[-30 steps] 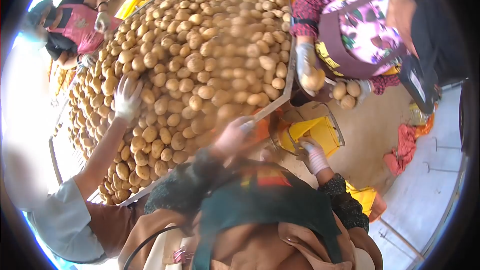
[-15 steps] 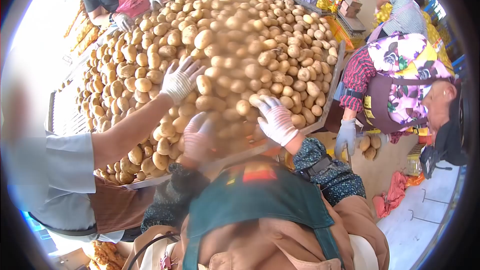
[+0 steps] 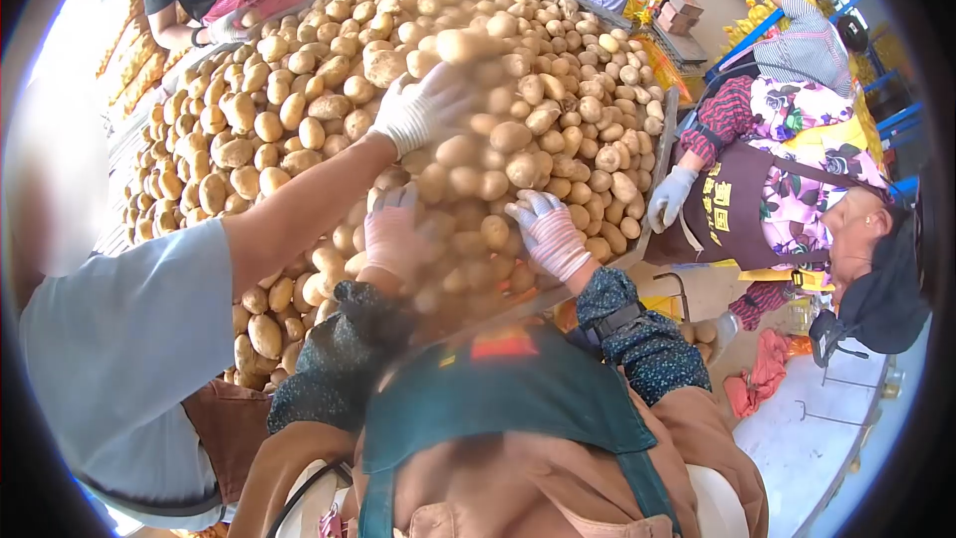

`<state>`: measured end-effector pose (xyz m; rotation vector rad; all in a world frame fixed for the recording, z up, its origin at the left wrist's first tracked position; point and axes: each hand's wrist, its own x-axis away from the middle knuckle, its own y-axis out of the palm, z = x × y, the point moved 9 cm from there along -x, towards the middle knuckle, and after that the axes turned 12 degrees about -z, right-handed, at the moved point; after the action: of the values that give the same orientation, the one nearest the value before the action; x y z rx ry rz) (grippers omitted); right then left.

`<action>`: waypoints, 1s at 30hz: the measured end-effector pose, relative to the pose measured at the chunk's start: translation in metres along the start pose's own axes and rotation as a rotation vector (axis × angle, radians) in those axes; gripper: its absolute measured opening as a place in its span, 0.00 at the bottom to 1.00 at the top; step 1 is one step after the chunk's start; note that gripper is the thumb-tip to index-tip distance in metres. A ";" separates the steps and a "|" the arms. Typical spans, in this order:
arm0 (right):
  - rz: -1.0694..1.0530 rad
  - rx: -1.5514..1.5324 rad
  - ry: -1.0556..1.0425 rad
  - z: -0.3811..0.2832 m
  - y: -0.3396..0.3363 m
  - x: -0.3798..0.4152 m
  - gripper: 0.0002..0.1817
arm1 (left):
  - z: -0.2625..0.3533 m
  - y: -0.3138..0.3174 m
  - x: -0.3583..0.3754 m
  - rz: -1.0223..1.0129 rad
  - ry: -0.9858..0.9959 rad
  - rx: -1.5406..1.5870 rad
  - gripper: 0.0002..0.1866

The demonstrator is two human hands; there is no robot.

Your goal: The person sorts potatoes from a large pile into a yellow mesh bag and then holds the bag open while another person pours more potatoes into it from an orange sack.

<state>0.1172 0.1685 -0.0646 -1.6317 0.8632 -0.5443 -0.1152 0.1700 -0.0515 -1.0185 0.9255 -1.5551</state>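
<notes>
A large heap of potatoes [image 3: 329, 105] covers the table in front of me, its middle blurred by a smudge on the view. My left hand [image 3: 393, 234], in a whitish glove with a pink cuff, lies at the near side of the heap with fingers stretched forward over potatoes. My right hand [image 3: 550, 232], gloved alike, rests farther right, fingers apart and pointing inward. Close to its fingertips is a single potato [image 3: 494, 232]. I see nothing held in either hand, though the smudge partly hides the left fingers.
From the left, a co-worker's gloved hand [image 3: 423, 110] reaches across the heap beyond my left hand. Other people stand at the far side and right. A metal table edge [image 3: 652, 189] borders the heap. A scale [image 3: 677, 40] stands at the back right.
The co-worker's arm from the left has reached farther over the heap, to the right. My left hand has moved slightly forward. The person at right has shifted, one gloved hand now nearer the table edge.
</notes>
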 end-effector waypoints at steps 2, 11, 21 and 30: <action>0.003 -0.002 -0.005 0.000 -0.001 -0.002 0.21 | -0.004 0.011 -0.001 -0.011 0.040 -0.051 0.33; 0.161 -0.253 0.116 0.018 -0.017 -0.007 0.22 | 0.066 0.019 0.010 -0.077 0.472 0.053 0.15; 0.406 -1.625 0.616 0.074 0.021 0.051 0.28 | 0.047 0.028 -0.057 -0.160 0.188 -0.163 0.24; 0.153 -1.321 0.612 0.037 0.003 0.088 0.28 | 0.054 0.033 0.000 -0.425 0.085 1.096 0.19</action>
<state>0.1988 0.1224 -0.0845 -2.5573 2.0615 -0.3482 -0.0539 0.1600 -0.0637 -0.3391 -0.1905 -2.0682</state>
